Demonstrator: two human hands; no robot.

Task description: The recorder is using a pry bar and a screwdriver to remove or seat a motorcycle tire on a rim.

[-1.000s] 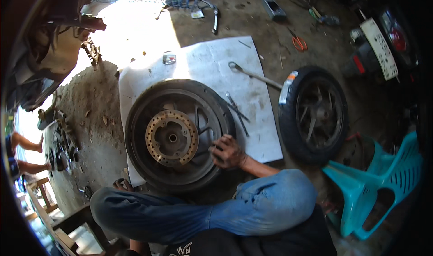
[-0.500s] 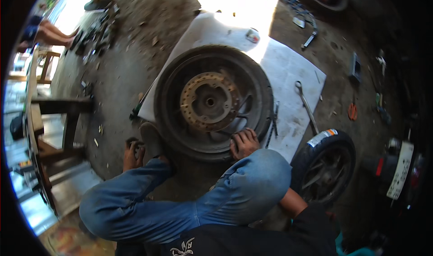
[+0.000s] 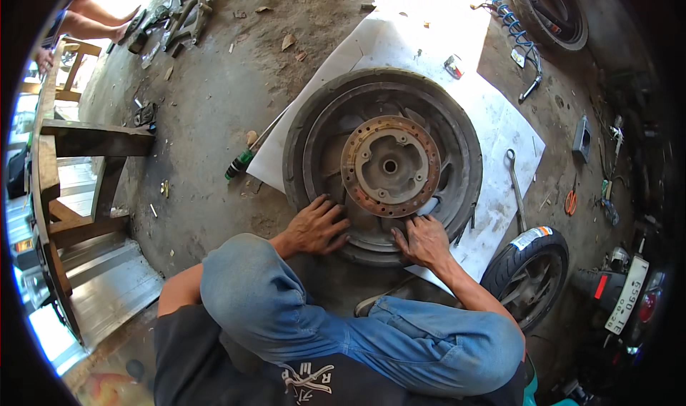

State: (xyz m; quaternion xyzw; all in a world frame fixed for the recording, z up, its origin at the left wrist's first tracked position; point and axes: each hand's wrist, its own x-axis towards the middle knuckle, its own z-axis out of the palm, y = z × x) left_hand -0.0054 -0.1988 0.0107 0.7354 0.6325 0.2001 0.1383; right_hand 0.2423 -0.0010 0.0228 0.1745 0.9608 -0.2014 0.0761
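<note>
A motorcycle wheel with its tyre (image 3: 294,145) lies flat before me, a rusty drilled brake disc (image 3: 354,181) around its hub. My left hand (image 3: 314,224) rests on the wheel's near left edge, fingers spread over the tyre and rim. At the near right edge, my right hand (image 3: 426,241) lies on the rim, fingers bent inward and thumb apart. Neither hand shows a tool in it. Under the wheel is a white sheet (image 3: 511,116). A screwdriver with a green and black handle (image 3: 239,164) lies at its left edge, and a combination spanner (image 3: 516,191) on its right.
A smaller wheel with a labelled tyre (image 3: 529,274) leans at the right. Beyond are orange-handled scissors (image 3: 570,202), a grey metal box (image 3: 582,140), a blue coiled hose (image 3: 513,27) and another tyre (image 3: 525,9). A wooden bench (image 3: 96,141) stands left, near another person's legs (image 3: 93,16).
My left hand has come from beside my foot onto the wheel. My right hand has moved along the rim. My knees have shifted, and the wheel now sits further right in view.
</note>
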